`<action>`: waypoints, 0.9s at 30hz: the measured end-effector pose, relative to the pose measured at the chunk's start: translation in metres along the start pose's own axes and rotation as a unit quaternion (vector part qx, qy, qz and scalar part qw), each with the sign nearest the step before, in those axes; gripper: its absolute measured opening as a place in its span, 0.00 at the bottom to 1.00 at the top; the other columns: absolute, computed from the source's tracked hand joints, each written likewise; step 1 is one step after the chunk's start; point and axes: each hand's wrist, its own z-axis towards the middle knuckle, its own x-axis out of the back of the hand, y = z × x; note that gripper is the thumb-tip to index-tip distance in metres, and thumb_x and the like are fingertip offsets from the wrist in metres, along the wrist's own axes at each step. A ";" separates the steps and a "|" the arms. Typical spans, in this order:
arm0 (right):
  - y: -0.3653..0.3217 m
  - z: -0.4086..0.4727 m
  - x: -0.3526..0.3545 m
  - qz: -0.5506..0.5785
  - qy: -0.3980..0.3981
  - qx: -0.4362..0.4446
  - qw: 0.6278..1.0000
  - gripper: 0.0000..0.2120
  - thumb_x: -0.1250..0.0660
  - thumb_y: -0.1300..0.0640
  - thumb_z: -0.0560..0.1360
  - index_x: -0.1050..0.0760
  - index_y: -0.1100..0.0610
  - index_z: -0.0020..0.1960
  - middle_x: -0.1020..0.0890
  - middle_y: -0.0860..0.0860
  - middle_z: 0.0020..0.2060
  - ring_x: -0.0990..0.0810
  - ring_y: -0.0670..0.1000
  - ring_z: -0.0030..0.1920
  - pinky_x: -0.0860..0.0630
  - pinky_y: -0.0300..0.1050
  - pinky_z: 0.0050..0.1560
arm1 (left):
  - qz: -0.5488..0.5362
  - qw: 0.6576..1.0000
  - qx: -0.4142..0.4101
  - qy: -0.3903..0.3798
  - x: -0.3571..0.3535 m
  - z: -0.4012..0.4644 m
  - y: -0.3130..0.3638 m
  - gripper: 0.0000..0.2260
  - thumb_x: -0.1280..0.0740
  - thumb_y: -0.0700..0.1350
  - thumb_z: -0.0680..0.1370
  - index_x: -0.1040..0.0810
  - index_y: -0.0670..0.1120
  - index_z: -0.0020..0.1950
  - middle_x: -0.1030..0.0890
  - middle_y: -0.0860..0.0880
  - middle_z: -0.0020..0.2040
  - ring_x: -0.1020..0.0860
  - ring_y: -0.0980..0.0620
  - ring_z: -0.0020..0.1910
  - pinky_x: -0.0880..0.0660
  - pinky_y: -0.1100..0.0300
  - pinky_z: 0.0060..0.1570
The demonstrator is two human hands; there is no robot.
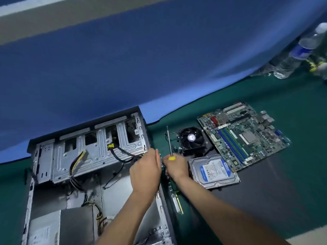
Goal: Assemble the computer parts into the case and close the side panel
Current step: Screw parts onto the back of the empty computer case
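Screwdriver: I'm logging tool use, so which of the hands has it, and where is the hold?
The right hand grips the screwdriver by its yellow handle, shaft pointing away. What the left hand holds cannot be told.

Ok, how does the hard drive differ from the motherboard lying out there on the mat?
The hard drive is a compact silver metal block with a blue label; the motherboard is a wider, thin green board. The hard drive lies nearer the right hand, the motherboard farther off. The motherboard shows bare slots and a socket; the hard drive is sealed. Both lie flat outside the case.
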 end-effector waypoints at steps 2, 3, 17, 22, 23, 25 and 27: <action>-0.002 0.014 -0.007 -0.033 -0.007 -0.011 0.999 0.04 0.36 0.56 0.75 0.25 0.54 0.41 0.21 0.55 0.34 0.24 0.54 0.35 0.24 0.47 0.40 | 0.028 0.999 -0.001 0.015 0.000 0.002 0.002 0.14 0.27 0.42 0.71 0.30 0.44 0.31 0.25 0.46 0.23 0.27 0.43 0.19 0.42 0.63 0.23; -0.002 0.020 -0.010 -0.041 -0.011 -0.018 0.999 0.03 0.36 0.56 0.75 0.26 0.54 0.42 0.22 0.55 0.36 0.24 0.53 0.38 0.25 0.47 0.42 | 0.038 0.999 -0.001 0.023 0.000 0.003 0.003 0.15 0.25 0.41 0.69 0.30 0.44 0.31 0.26 0.47 0.23 0.28 0.43 0.18 0.44 0.64 0.24; -0.008 0.059 -0.019 -0.185 -0.046 -0.030 0.981 0.06 0.34 0.56 0.74 0.27 0.55 0.39 0.21 0.54 0.39 0.24 0.54 0.39 0.32 0.40 0.39 | 0.042 0.998 -0.027 0.039 -0.002 0.004 0.000 0.16 0.24 0.40 0.67 0.32 0.44 0.31 0.29 0.47 0.22 0.30 0.45 0.18 0.43 0.65 0.20; -0.008 0.059 -0.022 -0.241 -0.044 -0.032 0.969 0.09 0.34 0.54 0.76 0.23 0.60 0.46 0.18 0.58 0.47 0.25 0.55 0.41 0.32 0.41 0.40 | 0.044 0.998 -0.033 0.038 -0.001 0.005 0.000 0.16 0.24 0.39 0.67 0.32 0.44 0.31 0.29 0.47 0.22 0.30 0.45 0.17 0.43 0.66 0.20; -0.008 0.059 -0.022 -0.252 -0.041 -0.026 0.966 0.09 0.34 0.53 0.76 0.23 0.60 0.44 0.17 0.58 0.47 0.25 0.55 0.41 0.32 0.41 0.39 | 0.043 0.998 -0.036 0.040 -0.001 0.005 -0.001 0.16 0.24 0.39 0.68 0.32 0.44 0.31 0.29 0.47 0.22 0.30 0.45 0.17 0.42 0.66 0.20; -0.007 0.058 -0.022 -0.271 -0.032 -0.016 0.962 0.11 0.34 0.52 0.76 0.25 0.58 0.39 0.17 0.57 0.46 0.23 0.55 0.41 0.32 0.41 0.39 | 0.038 0.997 -0.043 0.047 -0.001 0.005 -0.002 0.15 0.26 0.40 0.70 0.32 0.44 0.31 0.29 0.47 0.22 0.30 0.44 0.18 0.42 0.66 0.20; -0.007 0.058 -0.021 -0.271 -0.021 -0.012 0.962 0.10 0.34 0.52 0.75 0.22 0.58 0.42 0.17 0.56 0.46 0.21 0.56 0.44 0.31 0.41 0.39 | 0.032 0.996 -0.050 0.060 -0.001 0.005 -0.002 0.15 0.31 0.42 0.74 0.32 0.44 0.31 0.29 0.48 0.22 0.30 0.44 0.18 0.44 0.66 0.21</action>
